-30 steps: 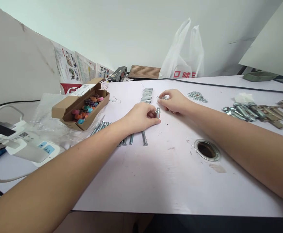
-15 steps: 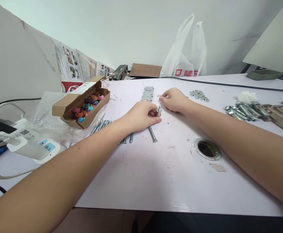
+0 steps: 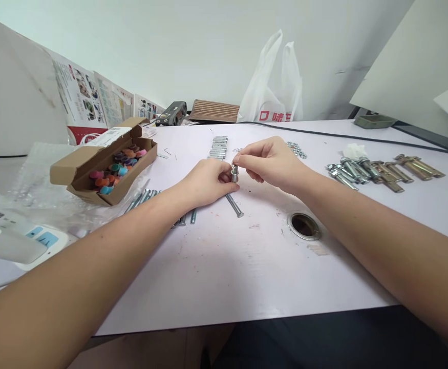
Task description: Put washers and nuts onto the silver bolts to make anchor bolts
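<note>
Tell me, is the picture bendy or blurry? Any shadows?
In the head view, a soft shadow lies on the table; there too, forearms look stretched toward the edges, perhaps by a wide lens; same view, fine details on the metal piece by the right hand look blurry.

Clutter along the left and back

An open brown cardboard box (image 3: 137,172) of small multicoloured plugs (image 3: 116,168) sits beside crumpled clear plastic wrap (image 3: 35,169), near a white plastic power strip (image 3: 49,238) with blue labels. Printed paper sheets (image 3: 83,97) hang behind. Farther back, a white plastic bag (image 3: 260,95) with red characters stands beside a brown slatted panel (image 3: 214,111); rightward lies a shallow green tray (image 3: 375,122).
</note>
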Demonstrator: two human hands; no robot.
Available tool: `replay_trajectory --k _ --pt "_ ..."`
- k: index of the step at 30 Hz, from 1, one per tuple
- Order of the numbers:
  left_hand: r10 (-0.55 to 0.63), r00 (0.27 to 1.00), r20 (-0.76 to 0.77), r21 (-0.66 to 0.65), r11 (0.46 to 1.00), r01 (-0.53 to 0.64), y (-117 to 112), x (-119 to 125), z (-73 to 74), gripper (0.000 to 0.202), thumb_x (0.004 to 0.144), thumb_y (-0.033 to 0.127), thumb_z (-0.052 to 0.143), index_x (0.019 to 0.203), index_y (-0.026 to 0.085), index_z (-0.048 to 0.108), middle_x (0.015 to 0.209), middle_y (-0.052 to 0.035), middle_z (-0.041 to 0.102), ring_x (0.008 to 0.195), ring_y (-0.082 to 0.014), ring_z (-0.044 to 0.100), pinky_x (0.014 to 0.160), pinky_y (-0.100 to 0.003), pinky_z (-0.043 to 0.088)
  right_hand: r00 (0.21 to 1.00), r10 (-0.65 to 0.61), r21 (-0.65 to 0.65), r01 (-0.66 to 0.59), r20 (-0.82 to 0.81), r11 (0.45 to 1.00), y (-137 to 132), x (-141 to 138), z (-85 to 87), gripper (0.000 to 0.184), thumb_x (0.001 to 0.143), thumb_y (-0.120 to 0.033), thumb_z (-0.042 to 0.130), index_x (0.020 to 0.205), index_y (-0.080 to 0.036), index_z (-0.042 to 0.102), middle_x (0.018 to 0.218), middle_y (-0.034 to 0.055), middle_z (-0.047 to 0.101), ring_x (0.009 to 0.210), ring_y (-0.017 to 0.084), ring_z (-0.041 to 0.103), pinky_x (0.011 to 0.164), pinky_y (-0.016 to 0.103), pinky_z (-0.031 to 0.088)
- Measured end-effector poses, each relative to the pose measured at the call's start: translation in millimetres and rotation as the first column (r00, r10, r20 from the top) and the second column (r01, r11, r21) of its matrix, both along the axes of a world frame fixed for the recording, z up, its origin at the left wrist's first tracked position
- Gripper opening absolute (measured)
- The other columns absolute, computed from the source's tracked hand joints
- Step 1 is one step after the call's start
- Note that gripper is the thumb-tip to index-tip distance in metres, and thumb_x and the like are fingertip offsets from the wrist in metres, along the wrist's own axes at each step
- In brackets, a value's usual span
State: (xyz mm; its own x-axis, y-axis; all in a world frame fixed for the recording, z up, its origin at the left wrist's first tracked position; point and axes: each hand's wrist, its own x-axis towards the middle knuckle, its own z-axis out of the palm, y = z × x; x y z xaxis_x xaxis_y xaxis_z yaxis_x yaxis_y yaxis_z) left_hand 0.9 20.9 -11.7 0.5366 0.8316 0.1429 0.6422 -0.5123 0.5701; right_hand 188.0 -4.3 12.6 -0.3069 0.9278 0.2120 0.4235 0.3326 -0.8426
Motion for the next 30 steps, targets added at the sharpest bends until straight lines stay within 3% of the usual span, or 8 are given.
replay_trajectory --k 7,10,12,15,19,22,27,30 --pt "-0.004 1.0 -0.004 0.009 1.0 0.004 0 1 0.2 0.018 0.077 0.037 0.068 0.083 0.021 0.071 0.079 -0.0006 0.072 0.074 -0.018 0.065 0.068 -0.032 0.046 0.988 0.018 -0.069 -0.007 0.153 0.998 -1 7 7.5 0.024 0.09 -0.035 0.062 0.075 -0.018 0.07 0.064 0.0035 0.059 0.056 0.012 0.05 0.055 0.028 0.043" --pt "0.003 1.0 0.029 -0.026 1.0 -0.002 1 0 -1.9 0.017 0.076 0.036 0.07 0.081 0.02 0.07 0.081 -0.0009 0.073 0.075 -0.0176 0.066 0.069 -0.032 0.048 0.932 -0.224 0.04 0.222 0.284 0.974 7 31 12.2 0.024 0.092 -0.036 0.061 0.084 -0.017 0.073 0.067 0.0073 0.063 0.06 0.016 0.057 0.055 0.03 0.044" --pt "-0.008 0.999 0.037 -0.043 0.999 0.009 2 0 -3.5 0.017 0.076 0.035 0.07 0.083 0.02 0.071 0.082 -0.0007 0.074 0.076 -0.0172 0.066 0.07 -0.032 0.049 0.836 -0.432 0.134 0.412 0.338 0.901 17 53 10.7 0.025 0.093 -0.034 0.058 0.086 -0.015 0.073 0.071 0.01 0.065 0.063 0.018 0.059 0.058 0.033 0.044" --pt "-0.009 1.0 0.028 -0.041 0.999 0.01 3 0 -4.6 0.017 0.076 0.036 0.07 0.084 0.02 0.072 0.083 -0.0009 0.074 0.076 -0.0173 0.066 0.071 -0.032 0.05 0.706 -0.554 0.119 0.566 0.441 0.816 33 85 1.0 0.022 0.092 -0.029 0.059 0.084 -0.014 0.073 0.075 0.0124 0.067 0.064 0.019 0.059 0.062 0.037 0.044" --pt "-0.009 1.0 0.018 -0.023 1.0 0.009 4 0 -4.2 0.019 0.076 0.037 0.07 0.084 0.02 0.072 0.082 -0.0011 0.074 0.076 -0.0174 0.066 0.072 -0.033 0.05 0.634 -0.556 0.039 0.64 0.538 0.767 49 110 -15.2 0.015 0.086 -0.028 0.065 0.087 -0.015 0.072 0.076 0.0114 0.068 0.065 0.021 0.059 0.067 0.041 0.047" --pt "-0.011 1.0 0.014 -0.023 1.0 0.012 3 0 -4.1 0.02 0.076 0.038 0.07 0.085 0.02 0.072 0.081 -0.0014 0.073 0.076 -0.0174 0.066 0.072 -0.033 0.049 0.604 -0.568 0.066 0.65 0.559 0.757 55 117 -22.8 0.017 0.083 -0.027 0.068 0.093 -0.015 0.074 0.077 0.0112 0.068 0.069 0.023 0.06 0.068 0.04 0.047" --pt "-0.02 1.0 0.015 -0.024 1.0 0.02 4 -2 -5.5 0.02 0.076 0.038 0.07 0.085 0.02 0.072 0.082 -0.0018 0.073 0.076 -0.0173 0.066 0.072 -0.032 0.049 0.472 -0.611 0.123 0.72 0.635 0.683 59 125 -25.5 0.045 0.075 -0.028 0.074 0.118 -0.015 0.07 0.08 0.0088 0.068 0.069 0.021 0.058 0.065 0.036 0.044" --pt "-0.03 0.999 0.021 -0.018 0.999 0.03 4 -2 -6.1 0.02 0.077 0.038 0.069 0.085 0.02 0.072 0.082 -0.0017 0.074 0.076 -0.0173 0.066 0.071 -0.032 0.049 0.454 -0.581 0.104 0.722 0.675 0.685 60 128 -25.2 0.034 0.08 -0.035 0.071 0.099 -0.008 0.074 0.075 0.0137 0.065 0.067 0.02 0.057 0.065 0.037 0.041"
